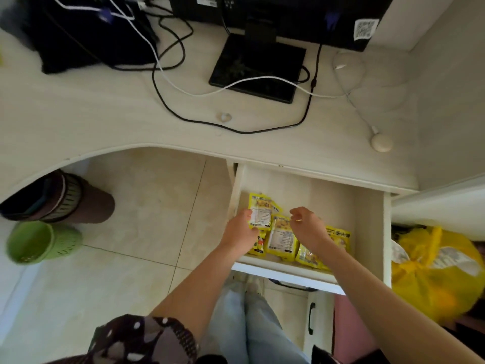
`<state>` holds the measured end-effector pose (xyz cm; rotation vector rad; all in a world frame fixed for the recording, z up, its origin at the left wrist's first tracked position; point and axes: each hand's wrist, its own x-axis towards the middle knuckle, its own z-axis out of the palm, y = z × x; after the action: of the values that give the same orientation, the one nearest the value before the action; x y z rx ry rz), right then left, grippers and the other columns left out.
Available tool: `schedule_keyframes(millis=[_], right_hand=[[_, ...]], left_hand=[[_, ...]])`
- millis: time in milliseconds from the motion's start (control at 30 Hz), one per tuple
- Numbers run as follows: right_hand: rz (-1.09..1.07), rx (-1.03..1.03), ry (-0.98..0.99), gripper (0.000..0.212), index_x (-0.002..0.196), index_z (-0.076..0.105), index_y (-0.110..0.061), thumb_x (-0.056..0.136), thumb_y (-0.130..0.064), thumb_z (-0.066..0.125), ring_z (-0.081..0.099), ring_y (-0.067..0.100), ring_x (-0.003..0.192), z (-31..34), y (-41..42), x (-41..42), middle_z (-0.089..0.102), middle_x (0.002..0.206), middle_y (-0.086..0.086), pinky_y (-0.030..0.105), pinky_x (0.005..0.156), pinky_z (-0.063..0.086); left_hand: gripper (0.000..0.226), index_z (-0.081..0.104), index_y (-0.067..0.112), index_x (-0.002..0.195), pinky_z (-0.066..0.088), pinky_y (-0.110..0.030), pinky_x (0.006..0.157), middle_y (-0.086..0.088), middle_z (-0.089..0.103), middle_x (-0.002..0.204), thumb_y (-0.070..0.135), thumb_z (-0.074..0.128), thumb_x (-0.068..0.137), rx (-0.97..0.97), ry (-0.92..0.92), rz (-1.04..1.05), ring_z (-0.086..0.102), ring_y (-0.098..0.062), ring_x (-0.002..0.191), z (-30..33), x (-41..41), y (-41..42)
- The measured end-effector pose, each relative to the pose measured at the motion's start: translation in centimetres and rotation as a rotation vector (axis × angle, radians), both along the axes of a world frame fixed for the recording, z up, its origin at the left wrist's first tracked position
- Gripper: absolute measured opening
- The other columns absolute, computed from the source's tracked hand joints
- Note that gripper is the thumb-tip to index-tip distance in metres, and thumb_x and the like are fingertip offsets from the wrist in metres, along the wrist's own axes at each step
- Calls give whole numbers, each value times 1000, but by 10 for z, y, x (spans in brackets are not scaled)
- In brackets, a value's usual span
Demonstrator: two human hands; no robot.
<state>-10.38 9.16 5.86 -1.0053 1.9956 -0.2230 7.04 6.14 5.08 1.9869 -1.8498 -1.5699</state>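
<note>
1. At the far left a green basket point(39, 241) lies on its side on the floor point(136, 206). Just behind it is a brown bin point(65, 198), also tipped, half under the curved edge of the surface point(105, 114).
2. On the surface a black cable point(168, 106) runs in a wide loop toward the middle.
3. The left hand point(240, 232) reaches into the open drawer point(368, 227). Its fingers are curled round the lower left edge of the top packet point(261, 214) and grip it.
4. That yellow packet is at the drawer's left side with its white label facing up. Its lower end overlaps the packets in front of it.
5. Far behind it, a black monitor stand point(258, 67) rests on the surface with a white cable across it.
6. The middle packet point(282, 240) lies flat in the drawer between our two hands, just beside the top packet.
7. The right hand point(308, 227) hovers over the middle packet. Its fingers are loosely curled, and we see nothing held in them.
8. The right packet point(338, 237) lies near the drawer's front, partly hidden under the right wrist.
9. A white puck point(381, 143) on a thin cord sits near the surface's front edge.
10. At the far right, beside the drawer, is a knotted yellow bag point(433, 271).
</note>
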Motion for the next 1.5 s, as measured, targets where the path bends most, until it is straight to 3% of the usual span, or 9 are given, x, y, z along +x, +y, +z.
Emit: schedule_keyframes(millis=[100, 233, 300, 400, 500, 700, 833, 1133, 1500], right_hand=[[84, -18, 6, 36, 129, 53, -16, 94, -16, 44, 62, 23, 90, 14, 7, 20, 62, 121, 4, 30, 70, 50], [211, -35, 11, 35, 128, 54, -13, 94, -14, 47, 59, 24, 114, 30, 14, 53, 62, 125, 4, 31, 92, 49], [238, -43, -6, 33, 125, 56, -14, 92, -15, 48, 61, 24, 111, 36, 15, 71, 64, 122, 3, 36, 93, 50], [307, -68, -38, 30, 120, 57, -14, 93, -14, 47, 61, 21, 107, 44, 15, 103, 64, 113, 0, 30, 87, 48], [350, -97, -77, 28, 118, 58, -12, 92, -11, 48, 61, 21, 105, 52, 14, 140, 61, 103, -2, 29, 84, 46], [498, -133, -76, 26, 114, 60, -9, 89, -7, 50, 61, 24, 104, 59, 4, 229, 65, 109, 9, 23, 84, 42], [602, -147, -47, 27, 118, 58, -10, 92, -9, 49, 58, 19, 109, 65, -3, 293, 64, 113, 3, 12, 72, 27], [727, -205, -59, 27, 120, 57, -10, 94, -12, 49, 55, 12, 99, 65, -36, 416, 63, 116, 5, 18, 83, 36], [835, -306, -63, 28, 121, 57, -12, 94, -15, 49, 58, 17, 107, 75, -112, 516, 63, 117, 5, 22, 85, 39]], left_hand=[[46, 47, 13, 136, 45, -23, 85, -5, 57, 134, 13, 57, 92, -52, 22, 58, 58, -19, 114, 17, 16, 12], [33, 55, 10, 125, 41, -21, 82, -6, 63, 119, 12, 55, 92, -153, 1, 114, 60, -20, 108, 31, 50, 33], [28, 56, 12, 120, 46, -27, 82, -7, 65, 112, 13, 51, 92, -184, -51, 135, 60, -23, 103, 32, 74, 44], [28, 56, 15, 120, 51, -39, 86, -6, 66, 107, 14, 49, 93, -228, -124, 221, 58, -23, 103, 36, 112, 59], [27, 56, 19, 121, 51, -35, 84, -1, 66, 107, 17, 48, 95, -288, -167, 334, 58, -18, 103, 40, 152, 73], [25, 57, 29, 119, 43, -22, 73, 0, 62, 109, 27, 45, 97, -325, -241, 536, 55, -7, 78, 48, 240, 96], [25, 58, 27, 119, 43, -21, 76, -1, 61, 110, 25, 49, 96, -367, -265, 600, 57, -9, 88, 56, 304, 107], [24, 57, 31, 117, 40, -19, 73, 7, 62, 103, 27, 51, 94, -412, -354, 694, 51, -3, 83, 60, 431, 100], [25, 58, 24, 119, 47, -24, 80, 8, 64, 100, 24, 52, 95, -486, -401, 739, 57, -11, 102, 73, 519, 42]])
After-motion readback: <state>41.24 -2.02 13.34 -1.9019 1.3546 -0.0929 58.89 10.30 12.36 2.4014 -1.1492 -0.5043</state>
